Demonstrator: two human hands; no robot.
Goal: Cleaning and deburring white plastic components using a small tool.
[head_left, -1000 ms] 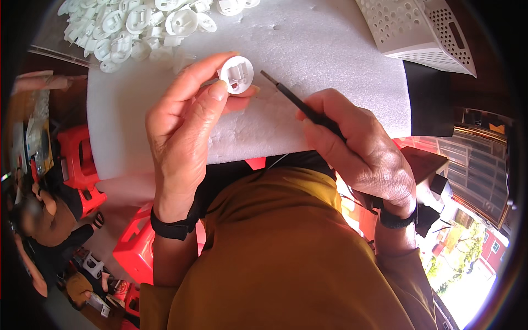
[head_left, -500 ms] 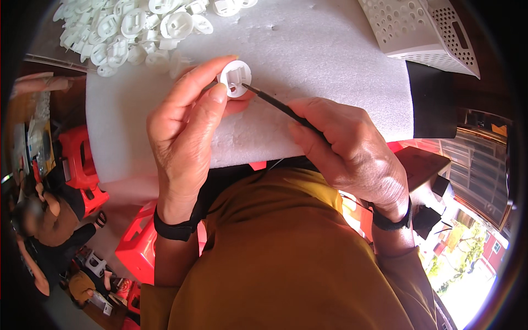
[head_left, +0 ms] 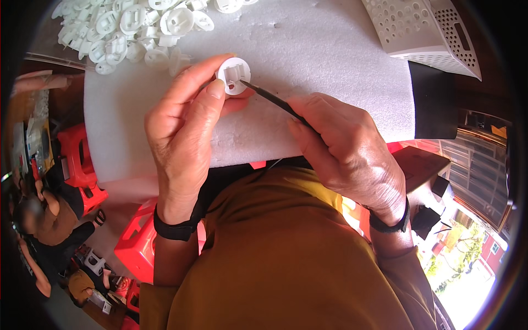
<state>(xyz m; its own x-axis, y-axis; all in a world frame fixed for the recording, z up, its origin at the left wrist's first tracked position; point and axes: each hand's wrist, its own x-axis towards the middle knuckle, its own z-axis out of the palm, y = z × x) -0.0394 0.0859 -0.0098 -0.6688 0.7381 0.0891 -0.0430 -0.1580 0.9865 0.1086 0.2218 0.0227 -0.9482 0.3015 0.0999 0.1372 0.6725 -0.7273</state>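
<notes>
Between the thumb and fingers of my left hand [head_left: 184,126] is a round white plastic part [head_left: 235,68], tilted so its recessed inner side shows. My right hand [head_left: 352,146] is closed around a slim dark pointed tool [head_left: 273,99]; its exact kind is unclear. The tool's tip reaches into the lower right of the part's recess, close to a small reddish opening. Both hands are above the near half of a table covered with a white foam sheet [head_left: 308,60].
Many similar white plastic parts [head_left: 132,27] lie heaped at the far left of the table. A white perforated basket [head_left: 418,33] stands at the far right. Red plastic stools [head_left: 137,242] are on the floor to the left, where other people [head_left: 52,220] sit.
The white part and both hands have shifted very slightly away from me. The tool's tip is still inside the recess, and both grips look the same.
</notes>
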